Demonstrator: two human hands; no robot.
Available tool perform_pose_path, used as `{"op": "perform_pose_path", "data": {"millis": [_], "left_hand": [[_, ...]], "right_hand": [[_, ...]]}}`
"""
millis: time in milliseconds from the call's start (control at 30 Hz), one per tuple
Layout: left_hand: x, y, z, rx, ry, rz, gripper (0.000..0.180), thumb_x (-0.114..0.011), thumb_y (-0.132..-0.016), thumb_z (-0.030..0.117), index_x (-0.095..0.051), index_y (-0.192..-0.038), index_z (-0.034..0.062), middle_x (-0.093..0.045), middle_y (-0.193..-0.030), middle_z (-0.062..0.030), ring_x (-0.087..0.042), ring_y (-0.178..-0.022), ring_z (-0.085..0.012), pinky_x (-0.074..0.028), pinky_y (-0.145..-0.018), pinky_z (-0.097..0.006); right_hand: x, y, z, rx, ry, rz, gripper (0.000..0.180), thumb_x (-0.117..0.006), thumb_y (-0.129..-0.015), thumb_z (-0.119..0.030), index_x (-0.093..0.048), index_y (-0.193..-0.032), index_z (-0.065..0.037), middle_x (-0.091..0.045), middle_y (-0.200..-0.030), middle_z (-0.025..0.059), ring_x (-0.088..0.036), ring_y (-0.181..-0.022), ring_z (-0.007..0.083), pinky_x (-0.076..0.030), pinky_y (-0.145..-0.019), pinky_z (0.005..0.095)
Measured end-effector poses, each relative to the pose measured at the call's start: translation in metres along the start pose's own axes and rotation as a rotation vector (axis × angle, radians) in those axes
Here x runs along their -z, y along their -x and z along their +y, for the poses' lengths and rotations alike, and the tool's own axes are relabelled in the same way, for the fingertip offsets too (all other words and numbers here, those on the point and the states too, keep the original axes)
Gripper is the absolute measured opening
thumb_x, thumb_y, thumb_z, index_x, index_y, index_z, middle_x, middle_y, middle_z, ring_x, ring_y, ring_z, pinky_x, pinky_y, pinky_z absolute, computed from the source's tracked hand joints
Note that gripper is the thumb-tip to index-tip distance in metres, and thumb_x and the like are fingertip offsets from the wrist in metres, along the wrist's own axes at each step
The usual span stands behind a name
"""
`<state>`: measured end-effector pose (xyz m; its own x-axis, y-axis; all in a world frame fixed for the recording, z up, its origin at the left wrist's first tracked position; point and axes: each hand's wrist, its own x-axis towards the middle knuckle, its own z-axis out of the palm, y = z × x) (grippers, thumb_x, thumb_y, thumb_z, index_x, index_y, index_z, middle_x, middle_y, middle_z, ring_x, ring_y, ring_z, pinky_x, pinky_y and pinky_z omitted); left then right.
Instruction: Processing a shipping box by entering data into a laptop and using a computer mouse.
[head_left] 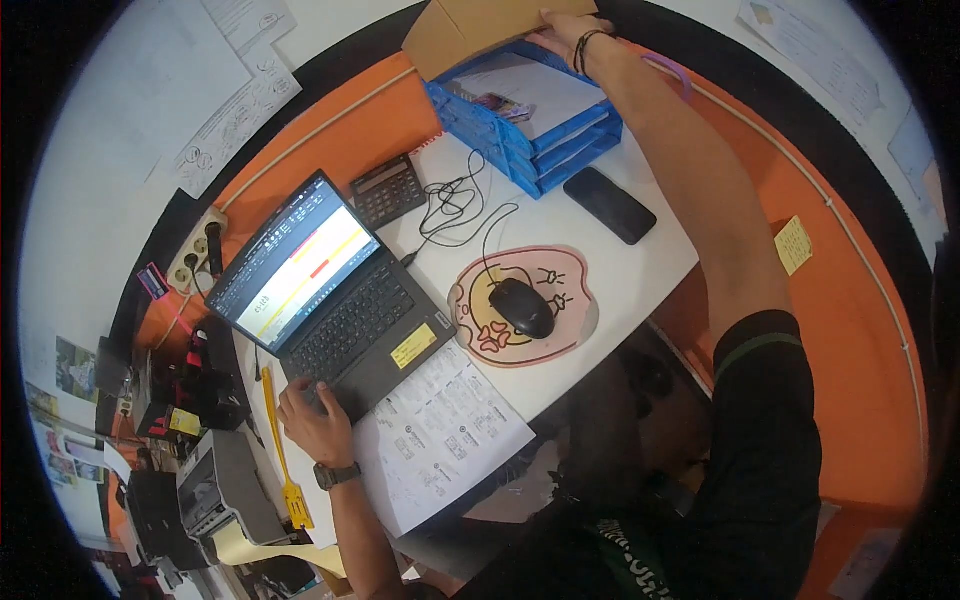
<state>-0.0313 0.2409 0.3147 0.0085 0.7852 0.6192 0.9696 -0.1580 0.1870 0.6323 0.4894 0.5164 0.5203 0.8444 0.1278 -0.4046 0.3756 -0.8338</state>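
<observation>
My right arm stretches to the far side of the desk. There my right hand grips the edge of a brown sheet of cardboard, tilted up above a blue letter tray; part of the fingers is hidden behind it. White paper and a small colourful item lie in the tray's top level. My left hand rests at the near left corner of an open laptop, fingers loosely apart and holding nothing. The laptop screen is lit and shows a document with coloured rows.
A black mouse sits on a pink mouse pad. A phone lies beside the tray, a calculator behind the laptop. Printed sheets, a yellow back scratcher-like stick and a printer are nearer left.
</observation>
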Motion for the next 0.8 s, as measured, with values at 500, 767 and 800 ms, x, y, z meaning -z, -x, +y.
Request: {"op": "perform_pose_path", "data": {"millis": [500,767,800], "left_hand": [[0.003,0.002,-0.005,0.047,0.007,-0.016,0.033,-0.074,-0.107,0.029,-0.069,-0.13,0.0057,-0.072,-0.126,-0.0118,-0.063,-0.124,-0.0393,-0.05,-0.102,-0.058],[0.005,0.003,-0.017,0.081,-0.032,-0.043,0.031,-0.074,-0.106,0.024,-0.068,-0.129,0.0038,-0.071,-0.125,-0.0141,-0.063,-0.124,-0.0404,-0.049,-0.103,-0.058],[0.003,0.001,-0.015,0.058,0.002,-0.036,0.031,-0.073,-0.108,0.025,-0.069,-0.129,0.0028,-0.071,-0.125,-0.0159,-0.064,-0.124,-0.0409,-0.049,-0.106,-0.057]], "right_hand": [[0.06,0.079,0.021,0.746,1.885,-0.721,0.054,-0.082,-0.103,-0.025,-0.072,-0.156,-0.022,-0.075,-0.148,0.0177,-0.07,-0.139,0.0372,-0.053,-0.121,0.0488],[0.016,0.081,0.011,0.447,2.018,-1.04,0.077,-0.093,-0.09,-0.012,-0.066,-0.162,-0.02,-0.073,-0.153,0.0168,-0.068,-0.143,0.0371,-0.053,-0.121,0.048],[0.029,0.073,0.012,0.433,2.026,-1.03,0.077,-0.093,-0.09,-0.012,-0.066,-0.162,-0.02,-0.073,-0.153,0.0168,-0.068,-0.143,0.0371,-0.053,-0.121,0.048]]}}
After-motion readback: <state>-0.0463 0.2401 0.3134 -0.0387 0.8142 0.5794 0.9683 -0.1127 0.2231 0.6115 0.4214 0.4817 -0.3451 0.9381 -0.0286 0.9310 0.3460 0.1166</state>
